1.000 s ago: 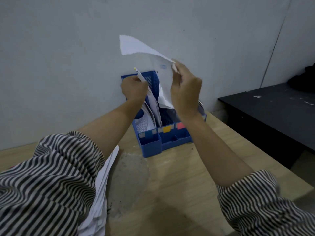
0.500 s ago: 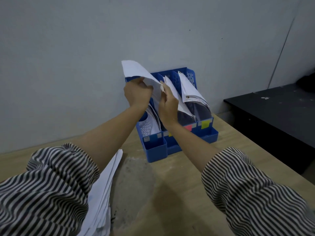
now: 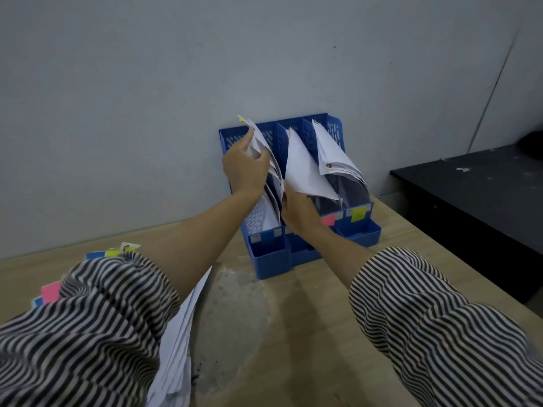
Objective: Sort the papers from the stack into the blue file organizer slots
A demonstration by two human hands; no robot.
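On the left of the desk the stack of papers still to be sorted lies under the left sleeve, with coloured tabs showing beyond it. The step in hand looks like seating a sheet in the blue file organizer against the wall: the left hand grips the top of the papers in the leftmost slot, fingers curled round them and holding them aside. The right hand is low at the slot's front; its fingers are hidden, so I cannot tell whether it grips anything. Next, probably, let go of the bundle and reach back to the stack. A second ago the sheet was held high above the organizer in both hands; half a second ago it was at the slot's mouth, and now both hands are lower.
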